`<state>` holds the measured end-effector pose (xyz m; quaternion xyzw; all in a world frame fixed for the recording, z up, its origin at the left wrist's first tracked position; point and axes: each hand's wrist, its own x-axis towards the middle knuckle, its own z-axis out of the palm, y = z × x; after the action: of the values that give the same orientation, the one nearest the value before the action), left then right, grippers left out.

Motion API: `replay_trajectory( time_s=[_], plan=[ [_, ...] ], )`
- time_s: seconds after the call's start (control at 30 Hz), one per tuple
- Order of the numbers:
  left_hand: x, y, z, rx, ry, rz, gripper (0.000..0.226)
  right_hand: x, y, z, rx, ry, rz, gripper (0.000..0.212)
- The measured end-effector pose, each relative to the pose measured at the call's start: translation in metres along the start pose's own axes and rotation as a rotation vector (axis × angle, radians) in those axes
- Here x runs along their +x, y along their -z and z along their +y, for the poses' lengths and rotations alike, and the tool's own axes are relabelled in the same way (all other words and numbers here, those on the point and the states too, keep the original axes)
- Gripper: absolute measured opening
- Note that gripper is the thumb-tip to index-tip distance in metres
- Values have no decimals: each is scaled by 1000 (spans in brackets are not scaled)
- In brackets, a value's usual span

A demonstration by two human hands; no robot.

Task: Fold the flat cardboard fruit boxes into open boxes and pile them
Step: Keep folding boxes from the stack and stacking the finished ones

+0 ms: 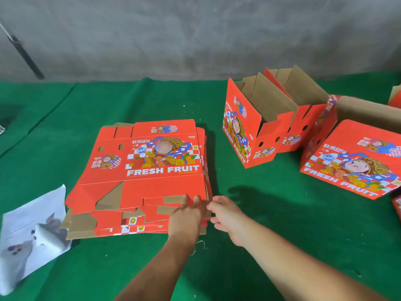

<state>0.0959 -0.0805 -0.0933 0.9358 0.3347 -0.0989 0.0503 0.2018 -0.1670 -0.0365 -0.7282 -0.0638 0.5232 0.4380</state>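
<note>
1. You face a rough grey wall point(195, 33), mottled with darker stains, running the whole width behind the work surface.
2. A green felt-like cloth point(271, 246) covers the surface from the wall's foot to your near edge, with creases and a raised fold toward the far left corner.
3. Small pale crumbs dot the cloth near its far edge.
4. A dark rod point(23, 55) leans against the wall at the far left.
5. Light is soft and even, throwing a faint shadow on the cloth.
</note>
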Motion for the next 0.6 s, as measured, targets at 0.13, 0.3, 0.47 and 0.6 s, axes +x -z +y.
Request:
replay_trajectory(
  time_s=[0.13, 0.3, 0.47, 0.6],
  plan=[
    [5, 7, -6, -53, -31, 148, 41, -5, 6, 6, 36, -40, 3, 31],
    [13, 3, -16, 28, -136, 256, 63, -6, 25, 16, 83, -88, 36, 19],
    [38, 15, -12, 145, 0, -55, 94, -9, 32, 21, 168, -40, 63, 13],
    [38, 23, 11, 439, -131, -75, 60, -13, 34, 26, 206, -23, 53, 17]
  ],
)
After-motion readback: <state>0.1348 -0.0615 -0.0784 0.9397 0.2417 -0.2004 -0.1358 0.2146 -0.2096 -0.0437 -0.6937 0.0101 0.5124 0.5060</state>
